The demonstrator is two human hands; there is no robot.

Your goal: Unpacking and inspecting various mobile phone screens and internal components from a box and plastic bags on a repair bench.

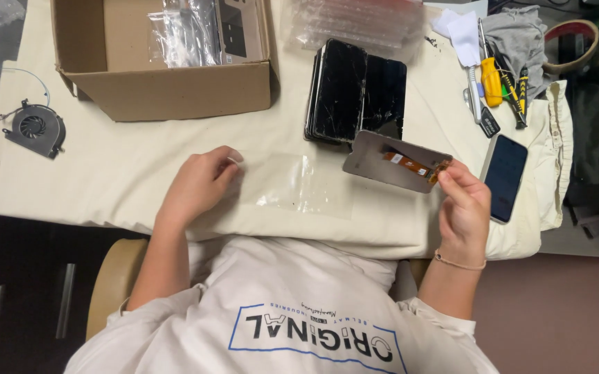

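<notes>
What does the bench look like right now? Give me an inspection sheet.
Surface: table under a cream cloth.
Job's things: grey screen panel with an orange flex strip, back side up; clear plastic bag flat on the cloth.
Clutter: open cardboard box holding bagged parts; stack of cracked black screens; phone; screwdrivers; small fan; tape roll; grey rag.
Hands: left hand pinches the bag's edge; right hand holds the panel by its flex end.
Cables: thin wire by the fan.
Surroundings: chair back, dark floor.
</notes>
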